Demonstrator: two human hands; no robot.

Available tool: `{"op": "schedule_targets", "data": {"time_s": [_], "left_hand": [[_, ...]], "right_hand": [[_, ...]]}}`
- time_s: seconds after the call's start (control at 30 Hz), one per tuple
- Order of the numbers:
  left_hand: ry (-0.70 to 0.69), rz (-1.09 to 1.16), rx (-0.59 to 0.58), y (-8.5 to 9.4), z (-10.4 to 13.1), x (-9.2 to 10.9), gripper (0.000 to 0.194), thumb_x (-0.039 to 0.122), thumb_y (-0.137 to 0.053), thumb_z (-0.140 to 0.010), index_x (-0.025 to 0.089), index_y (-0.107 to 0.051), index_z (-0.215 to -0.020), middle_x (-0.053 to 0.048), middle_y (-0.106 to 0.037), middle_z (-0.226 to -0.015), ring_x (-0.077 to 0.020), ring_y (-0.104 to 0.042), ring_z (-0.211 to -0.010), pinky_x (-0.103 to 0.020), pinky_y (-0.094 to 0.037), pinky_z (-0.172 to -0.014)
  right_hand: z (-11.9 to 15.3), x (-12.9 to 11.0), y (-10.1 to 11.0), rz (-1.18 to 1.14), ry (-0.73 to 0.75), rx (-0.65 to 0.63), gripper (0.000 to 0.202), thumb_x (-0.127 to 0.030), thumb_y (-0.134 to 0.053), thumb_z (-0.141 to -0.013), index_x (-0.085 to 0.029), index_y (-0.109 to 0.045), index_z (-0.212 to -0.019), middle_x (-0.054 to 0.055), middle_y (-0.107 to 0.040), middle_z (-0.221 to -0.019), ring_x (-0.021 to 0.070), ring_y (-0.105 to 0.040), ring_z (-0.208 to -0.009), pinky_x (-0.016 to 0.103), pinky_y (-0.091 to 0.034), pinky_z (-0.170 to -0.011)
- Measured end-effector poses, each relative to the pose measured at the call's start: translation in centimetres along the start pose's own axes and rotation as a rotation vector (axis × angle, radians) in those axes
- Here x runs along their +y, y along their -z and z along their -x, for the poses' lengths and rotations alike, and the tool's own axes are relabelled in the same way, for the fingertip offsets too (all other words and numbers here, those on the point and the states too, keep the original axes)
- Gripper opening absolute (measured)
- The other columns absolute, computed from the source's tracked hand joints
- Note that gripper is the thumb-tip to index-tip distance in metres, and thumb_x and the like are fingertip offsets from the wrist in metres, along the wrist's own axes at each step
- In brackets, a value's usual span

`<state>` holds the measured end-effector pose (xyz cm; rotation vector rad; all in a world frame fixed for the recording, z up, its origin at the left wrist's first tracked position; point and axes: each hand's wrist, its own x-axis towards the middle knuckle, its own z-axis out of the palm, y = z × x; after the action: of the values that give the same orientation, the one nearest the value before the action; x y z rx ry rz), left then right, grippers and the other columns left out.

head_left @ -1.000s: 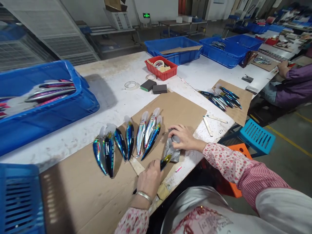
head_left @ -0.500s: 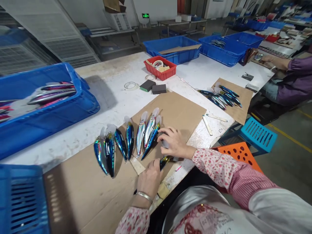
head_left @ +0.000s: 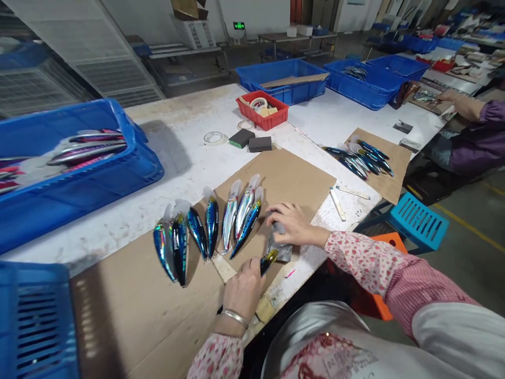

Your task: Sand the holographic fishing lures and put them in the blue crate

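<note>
White worktable (head_left: 177, 137), scuffed, in a large workshop; cardboard (head_left: 284, 173) laid beneath the work. Left hand (head_left: 244, 292) wraps a blue lure (head_left: 269, 261) near the table's front edge, yellow end poking out toward the right hand (head_left: 294, 223). Right hand curls over a grey piece (head_left: 282, 253) just beyond that end (cannot tell whether it is gripped or merely covered).

For good handling, my judgement: pin the lure by its body, yellow end exposed, wrist low against the board. The glossy skin probably slips — steady, light pressure from the right fingers, no sideways twist.

Edges: table edge runs close on the near side of both hands; a yellowish block (head_left: 265, 309) sits just beside the left. Beyond and left of the grip, a row of lures (head_left: 212, 223) fans out, its nearest member close to the right fingertips, so leftward sweeps look risky. More slack away from the body, over the far cardboard — white sticks (head_left: 337, 205) lie off to the right.
</note>
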<state>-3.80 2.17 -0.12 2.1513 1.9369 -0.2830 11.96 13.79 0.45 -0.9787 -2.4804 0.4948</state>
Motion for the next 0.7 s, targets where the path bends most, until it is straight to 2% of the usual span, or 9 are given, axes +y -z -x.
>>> {"op": "schedule_targets", "data": {"time_s": [0.13,0.3,0.47,0.6,0.7], "left_hand": [[0.025,-0.009,0.007,-0.1,0.1,0.0,0.030,0.021,-0.048,-0.089,0.015,-0.054,-0.118,-0.011,-0.067,-0.100,-0.0226,-0.070,-0.083,-0.030,-0.051,-0.067],[-0.011,-0.011,0.025,-0.2,0.1,-0.1,0.024,0.020,-0.047,-0.090,0.016,-0.057,-0.110,-0.011,-0.066,-0.099,-0.0226,-0.069,-0.087,-0.029,-0.051,-0.068],[0.024,-0.018,-0.005,-0.2,0.1,-0.1,0.034,0.020,-0.046,-0.090,0.013,-0.052,-0.122,-0.012,-0.067,-0.101,-0.0237,-0.069,-0.086,-0.030,-0.052,-0.069],[0.000,0.002,0.012,-0.1,0.3,-0.1,0.022,0.019,-0.045,-0.090,0.016,-0.058,-0.107,-0.010,-0.067,-0.099,-0.0226,-0.068,-0.089,-0.029,-0.052,-0.070],[0.000,-0.001,0.029,-0.2,0.3,-0.1,0.022,0.020,-0.045,-0.090,0.016,-0.059,-0.106,-0.011,-0.067,-0.097,-0.0227,-0.068,-0.088,-0.029,-0.052,-0.070]], "right_hand": [[-0.3,-0.4,-0.5,0.018,0.077,0.093,0.027,-0.028,-0.068,-0.074,-0.023,-0.062,-0.100,0.005,-0.050,-0.133,0.0280,-0.038,-0.122,0.043,-0.033,-0.096],[-0.4,-0.2,-0.2,-0.002,0.047,-0.007,0.027,-0.026,-0.070,-0.073,-0.024,-0.061,-0.098,0.003,-0.053,-0.130,0.0260,-0.042,-0.119,0.039,-0.036,-0.091],[-0.6,-1.4,-1.1,0.022,0.065,0.111,0.025,-0.027,-0.066,-0.076,-0.023,-0.062,-0.100,0.005,-0.050,-0.134,0.0284,-0.037,-0.123,0.045,-0.032,-0.097],[0.0,0.4,-0.5,-0.040,0.020,0.041,0.026,-0.026,-0.069,-0.072,-0.024,-0.062,-0.097,0.004,-0.052,-0.131,0.0259,-0.042,-0.119,0.040,-0.037,-0.093],[-0.1,0.4,-0.7,-0.007,0.006,0.054,0.025,-0.028,-0.070,-0.071,-0.024,-0.062,-0.095,0.004,-0.053,-0.129,0.0276,-0.041,-0.119,0.043,-0.036,-0.094]]}}
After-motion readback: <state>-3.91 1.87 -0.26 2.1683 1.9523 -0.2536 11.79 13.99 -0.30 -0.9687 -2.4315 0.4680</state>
